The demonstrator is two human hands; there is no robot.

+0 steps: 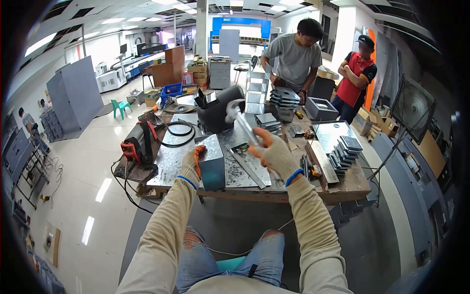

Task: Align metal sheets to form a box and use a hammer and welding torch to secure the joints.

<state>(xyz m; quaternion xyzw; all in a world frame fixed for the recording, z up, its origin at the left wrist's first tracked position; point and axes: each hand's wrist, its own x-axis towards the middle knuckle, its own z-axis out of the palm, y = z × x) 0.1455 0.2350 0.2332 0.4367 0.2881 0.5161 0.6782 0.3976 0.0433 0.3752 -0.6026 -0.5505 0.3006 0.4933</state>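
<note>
My right hand (275,153), in a cream glove with orange fingertips, is closed around the handle of a hammer (244,126). The hammer is raised and tilted, its head up and to the left, slightly blurred. My left hand (192,162), gloved alike, grips the left side of a sheet-metal box (213,172) at the table's near edge. The hammer head is above and apart from the box. A flat metal bar (248,169) lies just right of the box, beside small dark parts (240,148).
A red and black machine (139,144) with black cable (180,134) stands at left. Behind the box is a black welding helmet (221,109). Stacked metal pieces (345,153) and a tape measure (316,170) lie at right. Across the table works a person (298,54); another (356,73) stands nearby.
</note>
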